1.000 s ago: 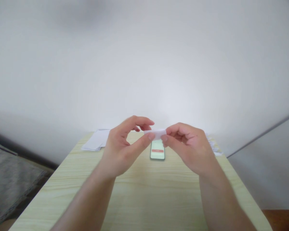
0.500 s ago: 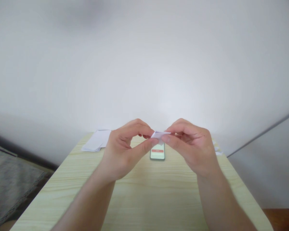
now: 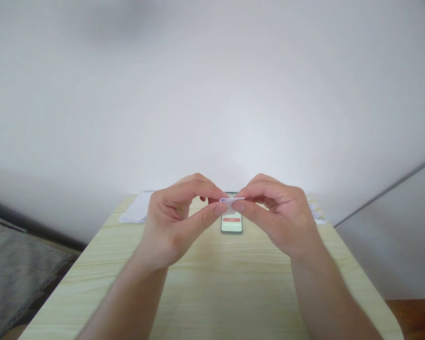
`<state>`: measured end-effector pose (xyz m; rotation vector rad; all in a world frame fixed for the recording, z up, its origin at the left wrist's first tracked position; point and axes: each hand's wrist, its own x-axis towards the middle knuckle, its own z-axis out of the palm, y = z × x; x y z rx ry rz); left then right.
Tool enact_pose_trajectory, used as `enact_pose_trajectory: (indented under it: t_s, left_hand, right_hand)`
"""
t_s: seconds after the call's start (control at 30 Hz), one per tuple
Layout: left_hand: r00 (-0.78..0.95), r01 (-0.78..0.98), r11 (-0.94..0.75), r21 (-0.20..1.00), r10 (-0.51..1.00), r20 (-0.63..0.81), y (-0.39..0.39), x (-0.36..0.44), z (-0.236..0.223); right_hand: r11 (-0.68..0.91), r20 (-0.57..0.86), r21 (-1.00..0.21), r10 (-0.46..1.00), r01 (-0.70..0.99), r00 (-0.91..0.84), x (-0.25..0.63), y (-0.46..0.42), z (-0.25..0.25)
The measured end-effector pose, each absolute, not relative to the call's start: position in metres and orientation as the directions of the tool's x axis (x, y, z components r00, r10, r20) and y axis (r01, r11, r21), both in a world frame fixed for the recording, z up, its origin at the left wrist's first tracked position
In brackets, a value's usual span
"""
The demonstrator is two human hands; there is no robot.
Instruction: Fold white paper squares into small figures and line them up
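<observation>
Both my hands are raised above a light wooden table (image 3: 212,288), pinching a small folded piece of white paper (image 3: 231,200) between them. My left hand (image 3: 173,222) grips its left end between thumb and fingertips. My right hand (image 3: 276,215) grips its right end the same way. The paper is folded narrow, and only a thin sliver shows between the fingertips. Directly below and behind the paper, a phone (image 3: 231,223) lies flat on the table with its screen lit, showing a red bar.
A stack of white paper sheets (image 3: 137,210) lies at the table's far left corner. More white paper pieces (image 3: 317,213) sit at the far right edge. A white wall rises behind the table. A grey fabric surface (image 3: 14,269) is at the left.
The paper has gone from a wider flat strip to a narrower folded sliver, and my two hands have drawn closer together, fingertips almost meeting.
</observation>
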<state>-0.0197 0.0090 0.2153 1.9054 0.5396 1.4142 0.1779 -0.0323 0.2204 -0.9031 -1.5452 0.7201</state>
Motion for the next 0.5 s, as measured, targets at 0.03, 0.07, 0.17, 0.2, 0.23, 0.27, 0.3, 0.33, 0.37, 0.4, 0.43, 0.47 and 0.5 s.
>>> enact_pose_trajectory:
  t_s: [0.03, 0.07, 0.17, 0.2, 0.23, 0.27, 0.3, 0.33, 0.37, 0.4, 0.43, 0.47, 0.5]
  left_hand:
    - [0.318, -0.073, -0.668, 0.741, 0.688, 0.652, 0.0087, -0.02, 0.2154]
    - [0.318, -0.073, -0.663, 0.745, 0.692, 0.648, 0.0083, -0.0202, 0.2154]
    - [0.325, -0.072, -0.654, 0.753, 0.699, 0.637, 0.0072, -0.0205, 0.2154]
    - [0.325, -0.07, -0.651, 0.756, 0.701, 0.635, 0.0069, -0.0206, 0.2153]
    - [0.323, -0.067, -0.65, 0.757, 0.704, 0.633, 0.0067, -0.0206, 0.2151]
    - [0.32, -0.064, -0.648, 0.759, 0.707, 0.63, 0.0065, -0.0207, 0.2147]
    - [0.316, -0.06, -0.646, 0.761, 0.711, 0.628, 0.0064, -0.0209, 0.2143]
    - [0.314, -0.057, -0.645, 0.762, 0.713, 0.627, 0.0063, -0.021, 0.2139]
    - [0.312, -0.055, -0.643, 0.764, 0.715, 0.625, 0.0062, -0.0212, 0.2135]
    - [0.31, -0.054, -0.643, 0.764, 0.717, 0.624, 0.0062, -0.0213, 0.213]
    - [0.307, -0.053, -0.643, 0.764, 0.718, 0.625, 0.0062, -0.0213, 0.2127]
    - [0.305, -0.052, -0.643, 0.764, 0.718, 0.625, 0.0061, -0.0212, 0.2124]
    - [0.303, -0.05, -0.644, 0.764, 0.719, 0.626, 0.0061, -0.0211, 0.2123]
  right_hand:
    - [0.513, 0.511, -0.845, 0.858, 0.152, -0.053, 0.1777, -0.0323, 0.2203]
    - [0.51, 0.508, -0.847, 0.86, 0.148, -0.053, 0.1774, -0.0322, 0.2202]
    - [0.506, 0.505, -0.851, 0.862, 0.14, -0.049, 0.1765, -0.0322, 0.2197]
    - [0.505, 0.503, -0.852, 0.863, 0.137, -0.047, 0.1762, -0.0322, 0.2194]
    - [0.502, 0.501, -0.854, 0.864, 0.134, -0.044, 0.1759, -0.0323, 0.2192]
    - [0.5, 0.499, -0.856, 0.866, 0.13, -0.042, 0.1756, -0.0324, 0.219]
    - [0.497, 0.496, -0.859, 0.867, 0.125, -0.041, 0.1753, -0.0325, 0.2187]
    - [0.494, 0.493, -0.861, 0.869, 0.12, -0.04, 0.1751, -0.0325, 0.2185]
    - [0.493, 0.492, -0.863, 0.87, 0.114, -0.039, 0.1748, -0.0326, 0.2183]
    - [0.491, 0.49, -0.864, 0.871, 0.11, -0.037, 0.1747, -0.0325, 0.2182]
    - [0.49, 0.489, -0.865, 0.871, 0.108, -0.036, 0.1745, -0.0325, 0.2182]
    - [0.49, 0.489, -0.865, 0.871, 0.106, -0.034, 0.1744, -0.0324, 0.2182]
    - [0.49, 0.49, -0.865, 0.871, 0.106, -0.033, 0.1743, -0.0324, 0.2183]
